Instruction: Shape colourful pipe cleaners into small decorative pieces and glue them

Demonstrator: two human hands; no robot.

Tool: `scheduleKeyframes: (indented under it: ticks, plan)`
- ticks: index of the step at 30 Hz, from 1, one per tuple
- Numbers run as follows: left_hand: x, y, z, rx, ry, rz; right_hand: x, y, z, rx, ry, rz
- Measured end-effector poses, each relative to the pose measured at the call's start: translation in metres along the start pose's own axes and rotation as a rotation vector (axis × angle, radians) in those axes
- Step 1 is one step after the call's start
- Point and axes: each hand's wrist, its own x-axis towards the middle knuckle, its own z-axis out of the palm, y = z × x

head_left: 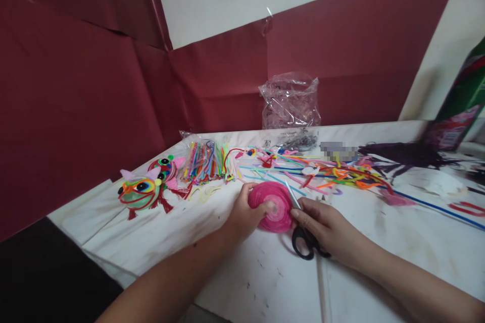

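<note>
My left hand [250, 212] is closed on a roll of pink ribbon [278, 202], with the thumb lying across its pale centre. My right hand [322, 222] grips a pair of scissors [303, 245] near the middle. The black finger loops hang below the hand, and a silver blade points up beside the roll's right edge. My right fingertips are close to that edge; I cannot tell whether they also pinch the ribbon. Both hands are above the white table [235, 272].
Two colourful animal-face crafts [140, 192] with red tassels stand at the left. Behind are a bundle of pipe cleaners [208, 161] and a clear plastic bag [291, 103]. Loose pipe cleaners [356, 179] spread to the right, near dark purple strands [405, 154] and a green package [462, 91].
</note>
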Motion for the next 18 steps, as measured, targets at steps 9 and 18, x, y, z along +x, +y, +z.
scheduleKeyframes:
  ticks: [9,18]
  plan:
    - [0.0042,-0.0079,-0.0033,-0.005,-0.004,0.059,0.0002,0.0024,-0.0007,-0.053,0.012,-0.049]
    - [-0.0009,0.0007,-0.0012,0.06,-0.005,0.034,0.0005,0.0066,0.0034,-0.152,0.001,-0.053]
